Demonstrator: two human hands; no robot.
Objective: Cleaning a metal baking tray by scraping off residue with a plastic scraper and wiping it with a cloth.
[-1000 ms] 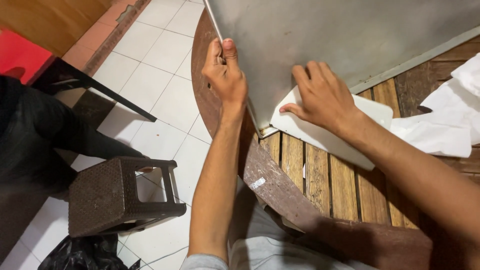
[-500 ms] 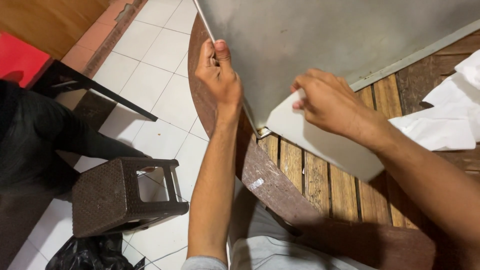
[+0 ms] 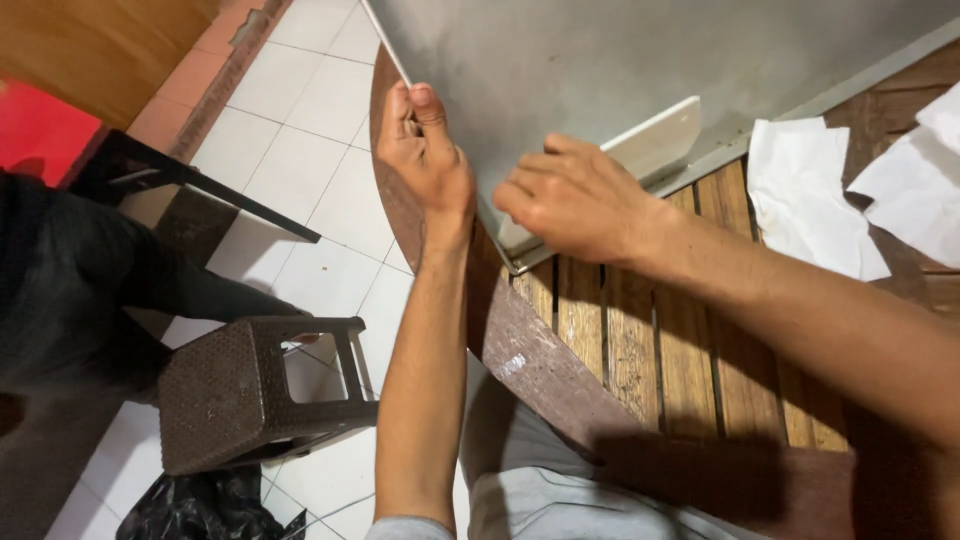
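Landmark: we place everything by the grey metal sheet [image 3: 640, 70], which lies on the round wooden bench [image 3: 640, 340] with one corner over the bench's edge.
Left hand [image 3: 425, 165]: at the sheet's left edge, near that corner; its grip is closed on the edge, thumb on top and fingers beneath.
Right hand [image 3: 575, 200]: on the sheet just above the corner, palm down; its fingers curl over a white strip [image 3: 655, 140]. We cannot tell whether it pinches the strip or only presses it.
White strip: flat on the sheet's lower part, running from under the right hand toward the sheet's bottom edge.
Progress: we judge the strip laid onto the sheet but not yet released; both hands remain engaged.
Change: half a second ago the strip hung below the sheet's corner, over the bench slats; now it lies on the sheet, and the right hand has moved up with it. The left hand's hold is unchanged.
Surroundings: crumpled white paper [image 3: 815, 195] right of the sheet; a brown plastic stool [image 3: 255, 390] on the tiled floor, left of it.
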